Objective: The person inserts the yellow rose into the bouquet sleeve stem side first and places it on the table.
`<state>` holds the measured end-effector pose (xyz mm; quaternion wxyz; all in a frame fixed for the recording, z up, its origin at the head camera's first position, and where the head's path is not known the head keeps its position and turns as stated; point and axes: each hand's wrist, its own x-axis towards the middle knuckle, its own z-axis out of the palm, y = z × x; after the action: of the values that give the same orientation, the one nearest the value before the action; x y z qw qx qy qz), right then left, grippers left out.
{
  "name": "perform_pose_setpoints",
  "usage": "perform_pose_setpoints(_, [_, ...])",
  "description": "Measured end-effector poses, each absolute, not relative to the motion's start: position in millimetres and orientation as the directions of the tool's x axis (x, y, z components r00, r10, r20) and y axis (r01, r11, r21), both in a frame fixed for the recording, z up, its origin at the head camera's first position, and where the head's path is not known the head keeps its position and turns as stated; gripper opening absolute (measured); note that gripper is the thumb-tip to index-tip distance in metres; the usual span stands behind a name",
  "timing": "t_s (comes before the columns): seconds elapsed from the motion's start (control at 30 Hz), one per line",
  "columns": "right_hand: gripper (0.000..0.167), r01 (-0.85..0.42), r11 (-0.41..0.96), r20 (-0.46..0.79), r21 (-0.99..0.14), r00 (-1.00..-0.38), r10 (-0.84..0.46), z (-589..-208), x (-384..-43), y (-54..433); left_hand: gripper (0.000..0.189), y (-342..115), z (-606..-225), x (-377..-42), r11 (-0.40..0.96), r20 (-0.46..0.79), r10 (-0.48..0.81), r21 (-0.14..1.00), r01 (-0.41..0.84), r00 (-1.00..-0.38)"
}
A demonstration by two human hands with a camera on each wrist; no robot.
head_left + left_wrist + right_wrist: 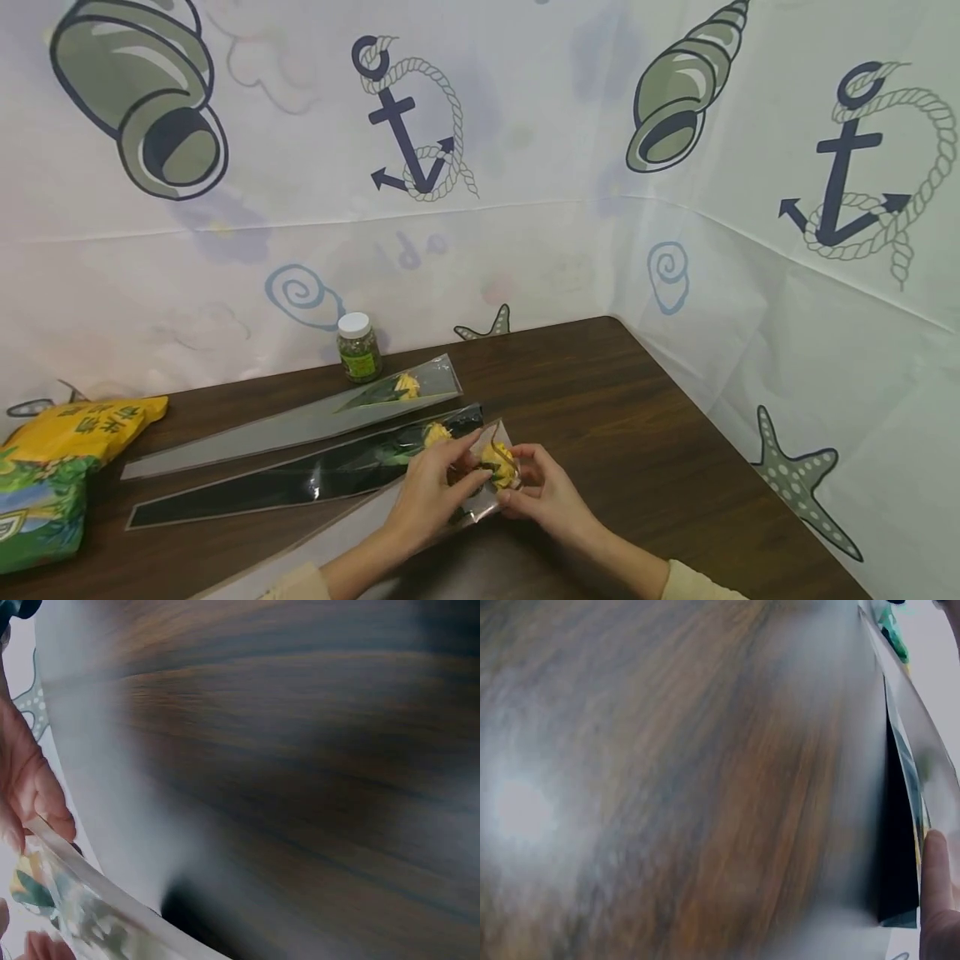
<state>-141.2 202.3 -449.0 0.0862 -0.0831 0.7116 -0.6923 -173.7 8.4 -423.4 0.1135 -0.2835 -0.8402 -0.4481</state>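
Note:
A yellow artificial-looking flower [498,465] with green leaves sits in the open end of a long, pale, clear-fronted flower sleeve [352,521]. My left hand [431,492] grips this sleeve near its mouth, thumb reaching to the flower's base. From the other side, my right hand [551,496] pinches the sleeve's edge beside the bloom. In the left wrist view, the right hand [30,776] holds the sleeve's rim, with the yellow petals [30,864] just below. One fingertip [935,851] of the right hand shows along the sleeve in the right wrist view.
Behind lie a black sleeve [300,483] and a grey sleeve [277,433], each with a yellow flower. A white-lidded jar [359,348] stands at the back of the dark wooden table [675,500]. A yellow-green bag [60,475] lies at the left. Patterned cloth [525,167] surrounds the table.

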Motion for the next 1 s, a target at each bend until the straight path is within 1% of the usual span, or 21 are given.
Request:
perform_pose_setpoints(0.13, [0.058,0.018,0.002,-0.018,-1.000,-0.985,-0.171,-445,-140,207,0.070,-14,-433,-165,0.598,0.460,0.377,0.542,0.590,-0.804])
perform_pose_setpoints(0.23, [0.058,0.010,0.003,-0.011,-1.000,-0.988,-0.152,-442,-139,209,0.087,-27,-442,-158,0.683,0.408,0.404,0.461,0.567,-0.819])
perform_pose_setpoints(0.37, [0.060,0.012,-0.010,-0.010,-1.000,-0.986,-0.168,-442,-137,210,0.098,-35,-451,-152,0.709,0.299,0.437,0.466,0.530,-0.848])
perform_pose_setpoints(0.47, [0.061,0.022,-0.024,-0.017,-0.999,-0.983,-0.182,-444,-135,210,0.098,-37,-455,-150,0.691,0.281,0.455,0.487,0.534,-0.845])
perform_pose_setpoints(0.67, [0.063,0.075,-0.030,-0.066,-0.997,-0.967,-0.245,-448,-135,209,0.089,-36,-459,-151,0.647,0.327,0.467,0.507,0.569,-0.822])
perform_pose_setpoints(0.83, [0.061,0.112,-0.005,-0.103,-0.994,-0.933,-0.344,-450,-137,211,0.086,-34,-460,-153,0.620,0.371,0.498,0.479,0.621,-0.784])
perform_pose_setpoints(1.0, [0.053,0.168,0.065,-0.179,-0.984,-0.879,-0.442,-450,-140,215,0.086,-36,-460,-154,0.617,0.364,0.531,0.453,0.643,-0.765])
